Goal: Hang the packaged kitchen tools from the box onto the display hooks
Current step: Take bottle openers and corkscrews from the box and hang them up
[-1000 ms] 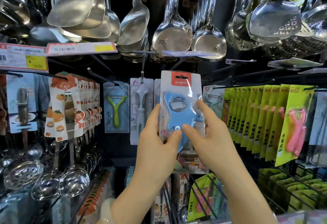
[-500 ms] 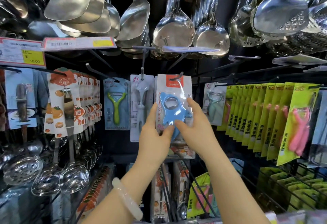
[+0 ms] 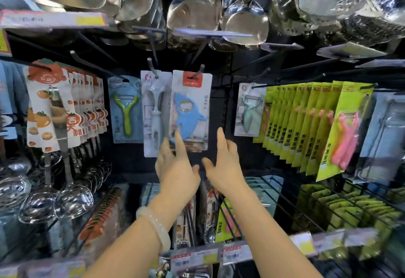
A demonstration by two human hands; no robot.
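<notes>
Both hands have let go of the blue shark-shaped tool pack (image 3: 190, 111) since half a second back, when I had them pinching its lower part; it now hangs by itself on a display hook (image 3: 199, 71), the hook's tip poking out through the red header of the card. I see my left hand (image 3: 175, 166) just under the pack's bottom edge, fingers straight and loosely spread, the forefinger reaching up over the lower left corner of the card; whether it actually touches I cannot tell. My right hand (image 3: 225, 166) is just to the right and below the pack, fingers straight and fanned, thumb out toward the left hand, holding nothing. A pale bangle (image 3: 154, 227) sits on my left wrist. Just left of the shark pack, on the next hook, hangs a grey peeler pack (image 3: 154, 113), their edges overlapping, and further left a green Y-peeler pack (image 3: 126, 111). To the right, past a dark gap, hangs a mint peeler pack (image 3: 248, 111), then a row of lime-green packs (image 3: 311, 124) with pink tools. Steel ladles and spatulas (image 3: 195, 8) hang overhead, blurred.
</notes>
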